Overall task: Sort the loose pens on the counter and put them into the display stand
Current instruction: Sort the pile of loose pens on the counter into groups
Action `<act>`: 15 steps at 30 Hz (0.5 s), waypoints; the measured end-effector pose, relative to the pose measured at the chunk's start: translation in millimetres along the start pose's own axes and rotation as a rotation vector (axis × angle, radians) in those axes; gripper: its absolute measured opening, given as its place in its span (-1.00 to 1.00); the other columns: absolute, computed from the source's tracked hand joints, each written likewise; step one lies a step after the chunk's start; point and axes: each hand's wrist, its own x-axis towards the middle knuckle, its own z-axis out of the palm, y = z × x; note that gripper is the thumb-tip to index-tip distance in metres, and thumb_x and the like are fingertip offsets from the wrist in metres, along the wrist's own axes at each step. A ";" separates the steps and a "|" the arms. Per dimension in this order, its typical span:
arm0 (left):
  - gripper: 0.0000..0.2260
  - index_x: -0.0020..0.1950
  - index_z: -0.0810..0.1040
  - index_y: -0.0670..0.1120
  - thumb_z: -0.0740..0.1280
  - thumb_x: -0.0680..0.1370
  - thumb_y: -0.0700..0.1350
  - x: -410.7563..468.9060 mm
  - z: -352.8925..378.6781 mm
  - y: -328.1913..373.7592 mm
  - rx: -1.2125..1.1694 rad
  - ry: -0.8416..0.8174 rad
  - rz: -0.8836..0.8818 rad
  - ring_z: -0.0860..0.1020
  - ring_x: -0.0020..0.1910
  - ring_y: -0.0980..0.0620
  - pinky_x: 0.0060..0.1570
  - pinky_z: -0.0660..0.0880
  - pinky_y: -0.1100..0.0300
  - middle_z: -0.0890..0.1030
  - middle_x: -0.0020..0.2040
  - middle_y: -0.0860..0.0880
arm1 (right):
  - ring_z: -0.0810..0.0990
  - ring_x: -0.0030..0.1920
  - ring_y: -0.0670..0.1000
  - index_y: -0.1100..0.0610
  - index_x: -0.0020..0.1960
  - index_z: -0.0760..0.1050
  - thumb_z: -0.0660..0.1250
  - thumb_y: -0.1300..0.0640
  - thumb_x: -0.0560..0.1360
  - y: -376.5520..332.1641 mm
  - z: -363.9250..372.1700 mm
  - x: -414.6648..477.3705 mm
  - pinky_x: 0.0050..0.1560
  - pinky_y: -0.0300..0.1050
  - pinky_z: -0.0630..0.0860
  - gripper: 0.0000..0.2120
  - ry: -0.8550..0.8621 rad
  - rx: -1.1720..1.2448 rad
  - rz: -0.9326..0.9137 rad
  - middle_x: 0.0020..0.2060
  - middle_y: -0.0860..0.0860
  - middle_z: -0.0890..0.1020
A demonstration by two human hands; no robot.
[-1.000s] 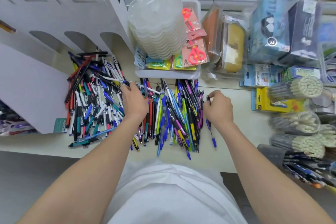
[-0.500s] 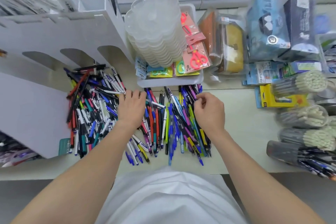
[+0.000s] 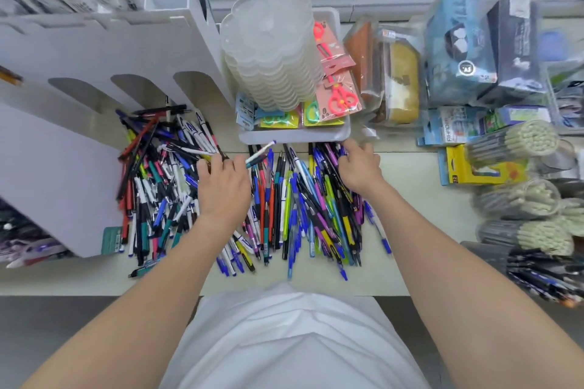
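Pens (image 3: 294,199) are spread on the table (image 3: 426,174), under and between both hands. One white pen (image 3: 260,155) is pinched by the left hand (image 3: 222,189). The right hand (image 3: 360,167) is curled on the pile's far edge; its grip cannot be told. The display stand (image 3: 94,50) is set just left of the pile.

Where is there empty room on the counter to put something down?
Best spot: the bare counter between the pens and the yellow box. There is also a thin strip along the front edge. The middle is full of pens, and the tray crowds the back.
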 end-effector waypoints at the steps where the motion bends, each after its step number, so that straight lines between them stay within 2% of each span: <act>1: -0.84 0.12 0.39 -0.12 0.20 0.55 -0.18 -5.4 -2.3 1.2 -0.018 -0.008 -0.028 0.48 0.00 -0.18 0.10 0.36 -0.13 0.63 -0.14 -0.10 | 0.30 0.45 0.34 -0.05 0.59 0.34 0.08 0.12 0.69 0.6 0.2 0.2 0.44 0.26 0.33 -0.53 0.002 -0.022 -0.016 0.44 0.22 0.33; 3: -0.80 0.18 0.43 -0.15 0.16 0.59 -0.14 -15.6 -4.2 4.7 -0.049 -0.070 -0.065 0.54 -0.06 -0.19 0.04 0.39 -0.10 0.66 -0.19 -0.10 | 0.35 0.42 0.30 -0.02 0.58 0.37 0.08 0.08 0.69 3.4 2.0 0.0 0.39 0.24 0.38 -0.54 0.053 -0.065 -0.055 0.40 0.20 0.38; 5: -0.73 0.29 0.43 -0.18 0.13 0.65 -0.10 -24.5 -0.3 10.8 -0.071 -0.188 -0.075 0.60 -0.03 -0.20 0.00 0.43 -0.06 0.69 -0.12 -0.12 | 0.40 0.39 0.27 0.07 0.52 0.45 0.11 0.07 0.69 7.0 5.0 -0.7 0.35 0.23 0.45 -0.57 0.121 -0.099 -0.070 0.38 0.19 0.44; 8: -0.70 0.28 0.46 -0.23 0.11 0.73 -0.04 -32.9 13.6 22.8 -0.311 -0.325 -0.098 0.62 -0.02 -0.23 -0.12 0.49 0.00 0.65 0.03 -0.19 | 0.52 0.23 0.26 0.17 0.23 0.63 0.14 0.09 0.67 10.3 7.9 -1.1 0.18 0.21 0.58 -0.66 0.203 -0.140 -0.041 0.19 0.18 0.56; 11: -0.61 0.30 0.48 -0.25 0.12 0.76 0.06 -36.0 17.5 33.5 -0.524 -0.332 -0.173 0.61 0.05 -0.24 -0.10 0.49 0.00 0.57 0.16 -0.24 | 0.63 -0.01 0.25 0.18 -0.01 0.70 0.19 0.17 0.64 13.9 7.6 -2.1 -0.04 0.12 0.66 -0.71 0.249 -0.134 -0.025 -0.05 0.17 0.64; 13: -0.62 0.36 0.42 -0.28 0.17 0.76 0.02 -35.6 18.0 39.4 -0.581 -0.302 -0.213 0.58 0.05 -0.23 -0.10 0.47 0.03 0.51 0.22 -0.26 | 0.67 -0.04 0.23 0.17 0.00 0.73 0.24 0.24 0.62 18.3 5.8 -5.0 -0.07 0.03 0.64 -0.73 0.247 -0.099 -0.044 -0.09 0.17 0.70; 15: -0.64 0.40 0.34 -0.30 0.23 0.75 -0.05 -34.1 18.0 43.3 -0.611 -0.298 -0.232 0.57 -0.01 -0.20 -0.17 0.45 0.06 0.51 0.23 -0.27 | 0.69 0.04 0.21 0.16 0.14 0.73 0.27 0.26 0.64 25.4 4.2 -10.1 0.06 0.05 0.64 -0.75 0.243 -0.030 -0.070 0.01 0.14 0.74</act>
